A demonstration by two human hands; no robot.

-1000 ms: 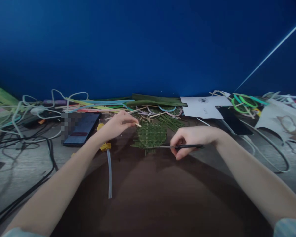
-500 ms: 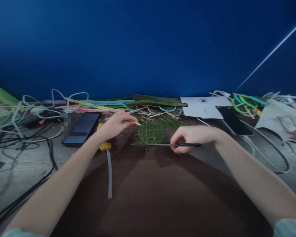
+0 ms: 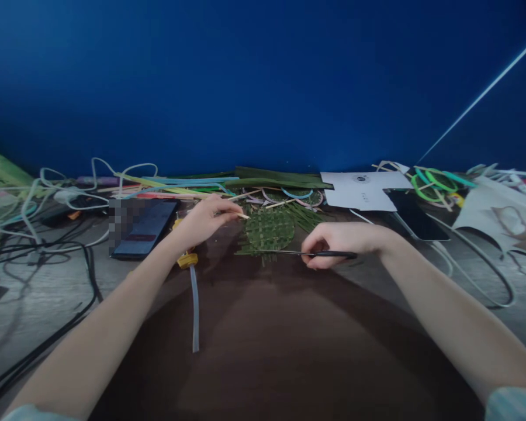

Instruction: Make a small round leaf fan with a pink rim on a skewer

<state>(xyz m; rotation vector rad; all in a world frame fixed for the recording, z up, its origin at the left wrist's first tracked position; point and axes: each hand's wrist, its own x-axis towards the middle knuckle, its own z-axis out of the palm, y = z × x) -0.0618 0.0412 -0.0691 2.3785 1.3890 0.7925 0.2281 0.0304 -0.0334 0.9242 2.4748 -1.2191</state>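
A small woven mat of green leaf strips (image 3: 269, 231) is in the middle of the table, its lower edge frayed into loose strip ends. The fingertips of my left hand (image 3: 213, 217) are pinched on a short pale stick (image 3: 244, 216) that reaches the mat's left edge. In my closed right hand (image 3: 333, 238) is a pair of scissors with black handles (image 3: 336, 255). Their thin blades point left along the mat's lower edge; I cannot tell how far they are parted.
Behind the mat lie long green leaves (image 3: 280, 177) and coloured strips. A yellow tape measure-like object (image 3: 187, 259) with a pale strip hanging from it sits by my left forearm. A white card (image 3: 359, 190), phone (image 3: 421, 216), dark tablet-like object (image 3: 146, 228) and tangled cables (image 3: 90, 269) flank the area.
The mat has turned slightly, with its lower strip ends shifting right. My right hand and the scissors have moved slightly up and left. The left hand keeps its pinch.
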